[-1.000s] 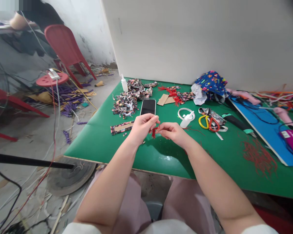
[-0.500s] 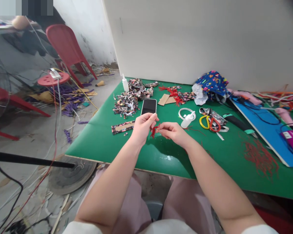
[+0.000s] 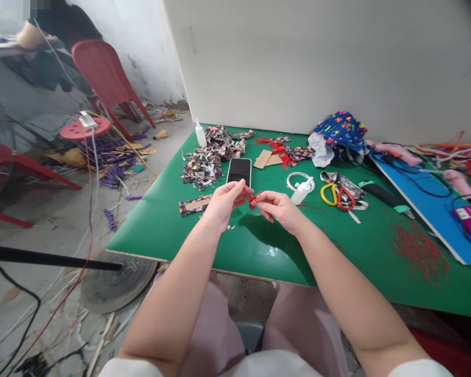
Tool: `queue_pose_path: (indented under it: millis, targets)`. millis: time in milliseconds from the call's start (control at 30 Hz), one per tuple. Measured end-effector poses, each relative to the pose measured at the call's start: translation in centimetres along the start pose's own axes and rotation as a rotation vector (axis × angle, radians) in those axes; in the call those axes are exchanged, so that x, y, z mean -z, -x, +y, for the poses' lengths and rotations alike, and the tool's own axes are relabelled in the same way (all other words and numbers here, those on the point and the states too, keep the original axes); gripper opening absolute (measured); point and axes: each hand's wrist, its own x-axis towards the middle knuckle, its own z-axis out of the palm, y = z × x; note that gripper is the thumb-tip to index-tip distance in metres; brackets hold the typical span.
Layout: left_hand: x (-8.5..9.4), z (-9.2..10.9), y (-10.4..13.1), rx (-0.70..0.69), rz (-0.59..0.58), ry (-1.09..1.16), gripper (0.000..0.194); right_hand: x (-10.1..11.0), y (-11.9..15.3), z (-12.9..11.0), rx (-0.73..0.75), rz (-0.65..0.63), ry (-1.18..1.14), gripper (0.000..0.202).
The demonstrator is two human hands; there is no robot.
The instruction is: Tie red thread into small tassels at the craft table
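Between my two hands, above the green table [image 3: 149, 220], is a small red thread piece [image 3: 253, 202]. My right hand [image 3: 277, 208] pinches it between thumb and fingers. My left hand [image 3: 225, 204] is closed just beside it, thumb pressed to the fingers; what it holds, if anything, is too small to make out. Just beyond my left hand lies a phone [image 3: 239, 172] with a dark screen. A floral strip with a tan middle [image 3: 192, 206] lies left of my left hand. Right of my hands stand a small white bottle [image 3: 302, 191] and scissors with yellow and red handles [image 3: 337, 196].
Floral scraps [image 3: 204, 162] and another white bottle [image 3: 200, 134] lie at the back left. Cardboard pieces [image 3: 264, 159], a blue patterned cloth [image 3: 339, 133], a blue board [image 3: 419, 209] and loose red threads [image 3: 418, 248] are further right. A person [image 3: 68, 26] sits beyond a red chair [image 3: 102, 65].
The red piece has moved slightly up and right. My left thumb and fingers have shifted away from it. A small scrap now shows on the table below my left hand.
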Motion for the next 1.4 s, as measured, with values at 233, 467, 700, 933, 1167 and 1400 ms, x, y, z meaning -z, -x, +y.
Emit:
queue_pose_path:
  millis: [233,467,700,933,1167,1400]
  targets:
    - [1.0,0.2,0.1,-0.032,0.061,-0.215,0.033,0.1,0.1,-0.2,-0.047,0.01,0.052,0.016]
    - [4.5,2.2,1.0,-0.145,0.233,-0.519,0.037,0.1,-0.1,-0.3,-0.091,0.096,0.097,0.017]
    - [10.9,2.4,3.1,-0.263,0.153,-1.331,0.037,0.4,-0.4,0.1,-0.116,0.2,0.151,0.02]
    - [12.7,1.8,4.1,-0.298,-0.04,-1.372,0.032,1.1,-0.7,1.5,-0.066,0.288,0.387,0.024]
    - [12.7,2.5,4.4,-0.277,0.008,-1.353,0.043,1.1,-0.6,1.8,0.023,0.393,0.521,0.027]
    - [12.5,4.7,4.8,-0.245,0.02,-1.055,0.033,1.0,-1.0,1.6,0.015,0.438,0.512,0.029]
